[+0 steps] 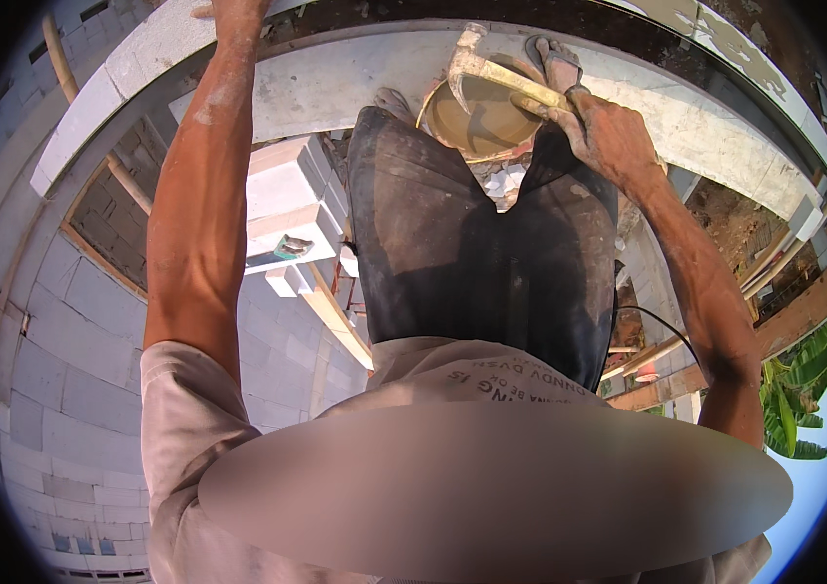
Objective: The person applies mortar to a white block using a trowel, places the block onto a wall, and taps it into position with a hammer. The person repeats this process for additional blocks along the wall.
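Observation:
My right hand (610, 136) is closed around the worn yellow handle of a claw hammer (515, 80). The hammer's head points left, above a round bucket (491, 158) of brown liquid that stands between my feet. At the top edge, my left hand (236, 12) is mostly cut off by the picture. One digit of it stretches left onto the top of a pale block wall (155, 54); its other fingers are out of sight.
Beneath my feet runs a long grey concrete ledge (335, 88). White blocks (287, 185) are stacked left of my knees, with a small green-and-metal object (293, 247) on one. Wooden poles (127, 183) lean at the left. Timber (803, 311) and leaves (795, 394) are at the right.

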`<state>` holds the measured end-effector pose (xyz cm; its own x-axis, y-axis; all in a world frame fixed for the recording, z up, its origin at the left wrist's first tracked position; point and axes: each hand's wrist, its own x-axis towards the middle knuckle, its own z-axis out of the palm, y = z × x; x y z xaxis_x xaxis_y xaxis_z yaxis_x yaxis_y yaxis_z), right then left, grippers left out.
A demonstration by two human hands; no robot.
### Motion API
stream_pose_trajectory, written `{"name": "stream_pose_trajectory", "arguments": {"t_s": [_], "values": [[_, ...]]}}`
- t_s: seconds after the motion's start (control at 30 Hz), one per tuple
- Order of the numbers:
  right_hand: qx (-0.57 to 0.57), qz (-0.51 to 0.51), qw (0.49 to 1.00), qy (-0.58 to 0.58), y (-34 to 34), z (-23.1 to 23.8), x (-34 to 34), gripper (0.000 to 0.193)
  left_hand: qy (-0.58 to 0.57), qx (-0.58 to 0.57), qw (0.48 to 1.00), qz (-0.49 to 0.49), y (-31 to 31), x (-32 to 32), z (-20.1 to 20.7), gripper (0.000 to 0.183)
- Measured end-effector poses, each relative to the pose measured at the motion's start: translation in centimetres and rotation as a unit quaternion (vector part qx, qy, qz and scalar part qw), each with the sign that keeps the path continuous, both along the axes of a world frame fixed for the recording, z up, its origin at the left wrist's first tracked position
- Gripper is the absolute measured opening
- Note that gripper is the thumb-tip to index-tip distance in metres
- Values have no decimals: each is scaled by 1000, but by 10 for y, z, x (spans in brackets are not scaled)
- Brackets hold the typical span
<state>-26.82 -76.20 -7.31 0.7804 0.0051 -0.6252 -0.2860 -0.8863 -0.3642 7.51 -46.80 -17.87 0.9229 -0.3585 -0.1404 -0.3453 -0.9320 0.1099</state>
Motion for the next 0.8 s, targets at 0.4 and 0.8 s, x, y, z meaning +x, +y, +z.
{"name": "stream_pose_trajectory", "arguments": {"t_s": [0.4, 0.8], "values": [[14, -109, 989, -98, 31, -34, 72, 36, 17, -20, 998, 59, -13, -10, 14, 95], [132, -172, 961, -172, 57, -27, 64, 37, -4, -114, 993, 36, 9, 2, -12, 92]]}}
